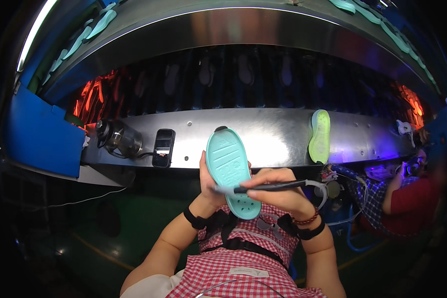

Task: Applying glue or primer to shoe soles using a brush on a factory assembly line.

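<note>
My left hand (209, 188) is wrapped round a turquoise shoe sole (229, 161), its thumb along the left edge and its fingers mostly hidden underneath. The sole's ribbed inner face is turned up, and holes show in its near end. A small black patch sits at its far tip. In my right hand (285, 196) is a slim black-handled brush (273, 186) with a grey hose at its back end. The blurred brush tip lies over the sole's left edge, close to my left hand; whether it touches cannot be told.
A yellow-green sole (321, 136) rests on the metal bench (278, 131). A phone (163, 148) and a glass jug (121, 139) stand to the left. Dark openings with red glow lie behind. More turquoise soles (102, 24) are on the upper ledge. A co-worker (407, 198) sits at right.
</note>
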Available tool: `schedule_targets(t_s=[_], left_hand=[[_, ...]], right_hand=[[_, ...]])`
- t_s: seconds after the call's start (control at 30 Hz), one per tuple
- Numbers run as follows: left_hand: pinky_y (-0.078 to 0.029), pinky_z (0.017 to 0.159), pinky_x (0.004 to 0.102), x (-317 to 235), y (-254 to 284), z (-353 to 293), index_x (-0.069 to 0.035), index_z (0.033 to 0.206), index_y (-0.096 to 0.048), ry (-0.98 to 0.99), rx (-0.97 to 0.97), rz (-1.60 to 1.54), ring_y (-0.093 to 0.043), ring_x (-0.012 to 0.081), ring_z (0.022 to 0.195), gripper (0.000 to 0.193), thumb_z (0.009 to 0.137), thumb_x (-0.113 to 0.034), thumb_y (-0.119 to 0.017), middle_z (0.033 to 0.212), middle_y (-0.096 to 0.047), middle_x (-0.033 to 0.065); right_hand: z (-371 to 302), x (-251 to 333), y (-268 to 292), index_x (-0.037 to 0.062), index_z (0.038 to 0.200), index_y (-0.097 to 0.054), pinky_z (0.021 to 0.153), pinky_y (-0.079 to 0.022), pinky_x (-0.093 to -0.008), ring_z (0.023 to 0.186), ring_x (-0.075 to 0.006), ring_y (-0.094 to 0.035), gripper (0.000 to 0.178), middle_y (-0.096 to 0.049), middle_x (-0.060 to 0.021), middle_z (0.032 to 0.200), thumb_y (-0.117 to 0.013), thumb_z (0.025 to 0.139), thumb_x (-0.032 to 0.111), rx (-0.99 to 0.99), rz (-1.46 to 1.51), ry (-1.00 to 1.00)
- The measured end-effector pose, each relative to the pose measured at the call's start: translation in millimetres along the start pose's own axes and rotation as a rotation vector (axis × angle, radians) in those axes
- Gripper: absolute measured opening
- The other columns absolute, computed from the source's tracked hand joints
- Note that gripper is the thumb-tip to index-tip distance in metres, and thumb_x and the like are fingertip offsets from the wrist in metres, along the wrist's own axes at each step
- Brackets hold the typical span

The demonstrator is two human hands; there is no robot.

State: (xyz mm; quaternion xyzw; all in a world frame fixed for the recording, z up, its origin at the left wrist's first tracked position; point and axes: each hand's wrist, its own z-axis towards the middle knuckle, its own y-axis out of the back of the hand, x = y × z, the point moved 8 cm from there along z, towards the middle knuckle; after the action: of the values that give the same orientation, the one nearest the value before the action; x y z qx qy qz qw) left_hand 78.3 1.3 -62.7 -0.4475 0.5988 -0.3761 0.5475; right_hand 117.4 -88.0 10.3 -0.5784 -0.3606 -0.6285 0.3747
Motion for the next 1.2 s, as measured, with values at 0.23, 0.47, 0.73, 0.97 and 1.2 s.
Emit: schedule_targets(t_s=[0.23,0.47,0.73,0.97,1.2], left_hand=[[-0.049,0.069,0.0426,-26.8,4.7,2.0,-0.004,0.111,-0.048,-0.221,-0.264,0.134,-0.058,0.0297,0.077,0.078,0.080,-0.066,-0.015,0.092,-0.057,0.0182],[-0.048,0.064,0.0394,-60.4,5.4,-4.0,-0.003,0.110,-0.049,-0.487,-0.339,0.236,-0.057,0.0269,0.071,0.080,0.078,-0.068,-0.016,0.088,-0.058,0.0166],[-0.047,0.066,0.0391,-74.2,-19.9,-4.9,-0.003,0.115,-0.047,-0.546,-0.252,0.289,-0.056,0.0263,0.073,0.084,0.077,-0.072,-0.016,0.091,-0.056,0.0169],[-0.048,0.072,0.0399,-75.7,-43.1,-8.3,0.000,0.115,-0.046,-0.451,-0.005,0.337,-0.057,0.0282,0.080,0.087,0.077,-0.073,-0.017,0.098,-0.055,0.0195],[-0.044,0.088,0.0424,-24.5,-51.3,-14.6,0.001,0.129,-0.033,-0.256,0.042,0.174,-0.050,0.0312,0.106,0.068,0.088,-0.053,-0.026,0.121,-0.045,0.0208]], right_hand=[[-4.1,3.5,7.7,-0.0010,0.092,-0.064,0.070,-0.049,-0.0234,0.077,-0.0129,-0.061,0.021,-0.065,-0.0099,0.086,-0.066,0.071,0.001,-0.054,-0.003,0.037],[-10.8,-5.6,24.2,-0.0009,0.093,-0.064,0.073,-0.050,-0.0253,0.082,-0.0161,-0.062,0.022,-0.064,-0.0133,0.092,-0.065,0.072,-0.002,-0.184,0.036,0.018],[-15.3,-5.8,29.0,-0.0006,0.094,-0.064,0.072,-0.050,-0.0238,0.083,-0.0145,-0.061,0.025,-0.064,-0.0140,0.094,-0.067,0.070,-0.003,-0.180,0.037,0.008],[-14.1,-4.7,16.2,-0.0004,0.091,-0.064,0.084,-0.046,-0.0317,0.095,-0.0217,-0.057,0.022,-0.063,-0.0129,0.096,-0.065,0.069,-0.005,0.003,0.360,0.200],[-12.9,-29.6,-5.5,-0.0056,0.099,-0.057,0.083,-0.047,-0.0299,0.094,-0.0203,-0.059,0.022,-0.061,-0.0163,0.097,-0.059,0.077,-0.003,-0.209,0.990,-0.049]])
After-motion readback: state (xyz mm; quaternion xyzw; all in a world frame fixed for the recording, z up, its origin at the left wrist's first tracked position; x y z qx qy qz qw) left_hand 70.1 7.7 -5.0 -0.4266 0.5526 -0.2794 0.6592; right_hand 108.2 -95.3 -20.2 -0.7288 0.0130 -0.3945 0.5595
